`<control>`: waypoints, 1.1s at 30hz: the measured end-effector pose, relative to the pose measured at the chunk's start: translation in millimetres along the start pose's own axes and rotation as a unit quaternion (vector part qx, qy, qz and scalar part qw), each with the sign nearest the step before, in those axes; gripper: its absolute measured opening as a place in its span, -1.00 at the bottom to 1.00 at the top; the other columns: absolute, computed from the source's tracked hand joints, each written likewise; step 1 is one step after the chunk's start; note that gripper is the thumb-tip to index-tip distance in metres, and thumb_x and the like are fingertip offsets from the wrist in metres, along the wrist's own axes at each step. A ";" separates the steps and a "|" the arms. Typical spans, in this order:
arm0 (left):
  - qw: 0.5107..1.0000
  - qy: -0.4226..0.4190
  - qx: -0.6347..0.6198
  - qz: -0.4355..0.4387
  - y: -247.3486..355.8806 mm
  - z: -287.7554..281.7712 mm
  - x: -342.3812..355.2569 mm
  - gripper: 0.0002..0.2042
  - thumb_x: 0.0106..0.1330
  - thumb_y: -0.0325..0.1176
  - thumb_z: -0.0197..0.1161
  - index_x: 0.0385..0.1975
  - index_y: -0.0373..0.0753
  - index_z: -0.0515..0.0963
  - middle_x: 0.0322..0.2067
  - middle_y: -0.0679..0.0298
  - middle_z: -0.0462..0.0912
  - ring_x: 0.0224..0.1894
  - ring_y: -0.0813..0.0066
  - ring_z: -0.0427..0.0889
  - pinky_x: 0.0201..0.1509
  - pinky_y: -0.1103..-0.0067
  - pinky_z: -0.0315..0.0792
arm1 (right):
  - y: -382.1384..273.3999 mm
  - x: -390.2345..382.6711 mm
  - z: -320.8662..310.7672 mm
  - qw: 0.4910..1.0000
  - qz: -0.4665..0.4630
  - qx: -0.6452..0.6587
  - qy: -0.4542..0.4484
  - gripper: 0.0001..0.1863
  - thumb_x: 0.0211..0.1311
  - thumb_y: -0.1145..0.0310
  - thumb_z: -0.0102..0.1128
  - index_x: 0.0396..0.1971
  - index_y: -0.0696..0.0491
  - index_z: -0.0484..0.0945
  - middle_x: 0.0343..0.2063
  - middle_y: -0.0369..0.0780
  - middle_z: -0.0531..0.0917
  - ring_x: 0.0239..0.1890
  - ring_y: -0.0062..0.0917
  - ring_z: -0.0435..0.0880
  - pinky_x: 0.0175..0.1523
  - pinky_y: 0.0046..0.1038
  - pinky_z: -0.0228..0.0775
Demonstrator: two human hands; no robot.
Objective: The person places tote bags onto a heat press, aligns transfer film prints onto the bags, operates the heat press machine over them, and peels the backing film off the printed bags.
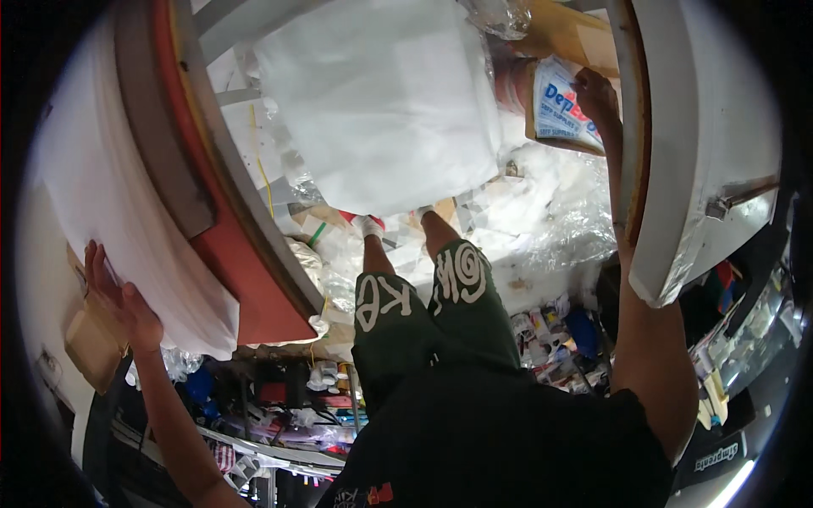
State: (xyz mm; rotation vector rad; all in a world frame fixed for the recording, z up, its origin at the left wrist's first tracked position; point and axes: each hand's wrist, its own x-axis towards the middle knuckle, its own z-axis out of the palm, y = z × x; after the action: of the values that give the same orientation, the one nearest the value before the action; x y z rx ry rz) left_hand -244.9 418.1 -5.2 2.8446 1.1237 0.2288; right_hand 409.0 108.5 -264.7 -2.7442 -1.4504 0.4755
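At the left, my left hand [131, 311] lies with its fingers stretched out along the outer edge of a stack of white sheets [135, 203]. The sheets lean beside brown and red boards [262, 288]. My right arm reaches up past a white curved panel [699, 152] at the right. Beyond the panel, the curled fingers of my right hand [595, 95] are on the edge of a white plastic bag [555, 106] with blue and red print, which lies against an open cardboard box [531, 102]. Part of the right hand's grip is in shadow.
A large white wrapped block [381, 102] stands in front of my feet. Clear plastic wrap [567, 229] and scraps cover the floor around it. Behind me are shelves crowded with small items [559, 334]. A brown cardboard piece [95, 349] sits below my left hand.
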 end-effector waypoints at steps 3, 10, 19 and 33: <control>1.000 -0.004 0.017 0.009 -0.8 3.0 -2.8 -0.40 0.48 0.07 -0.28 0.30 -0.29 0.17 0.30 -0.05 0.19 0.35 -0.03 0.16 0.41 0.15 0.00 | -7.3 -17.2 -0.5 0.999 -0.002 -0.001 0.045 -0.73 0.13 0.35 0.29 -0.19 0.11 0.56 -0.33 -0.05 0.65 -0.20 -0.18 0.65 -0.11 -0.21 0.46; 0.998 -0.014 0.050 0.028 -4.4 -20.7 -6.8 -0.48 0.46 -0.10 -0.15 0.27 -0.35 0.22 0.31 -0.05 0.19 0.38 0.00 0.13 0.43 0.20 0.01 | -29.7 -56.7 1.7 0.991 -0.036 0.024 0.123 -0.81 0.27 0.33 0.17 -0.20 0.10 0.57 -0.36 -0.04 0.66 -0.27 -0.16 0.65 -0.19 -0.23 0.47; 0.967 -0.104 -0.233 -0.004 166.3 -94.6 -18.1 -0.28 0.02 -0.18 0.45 0.24 -0.19 0.35 0.26 0.09 0.30 0.31 0.06 0.25 0.33 0.25 0.19 | -215.9 -263.5 -192.2 0.926 -0.132 0.343 -0.080 -0.85 0.21 0.59 0.15 -0.24 0.15 0.62 -0.35 -0.15 0.69 -0.35 -0.51 0.66 -0.23 -0.49 0.48; 0.880 0.045 -0.409 -0.237 -12.5 -59.7 16.3 -0.67 0.20 -0.38 0.29 -0.05 -0.34 0.53 -0.42 0.10 0.69 -0.36 0.40 0.69 -0.26 0.51 0.53 | -462.1 -164.3 -265.6 0.904 -0.246 0.229 0.264 -0.54 0.10 0.34 0.30 0.03 0.10 0.49 0.05 -0.04 0.50 0.15 -0.13 0.41 0.25 -0.19 0.26</control>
State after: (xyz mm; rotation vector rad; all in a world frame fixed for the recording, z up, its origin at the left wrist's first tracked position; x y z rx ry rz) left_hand -251.4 439.3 54.0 1.7866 1.2896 0.6250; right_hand 19.9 277.5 97.3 -1.8461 -1.5406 0.0297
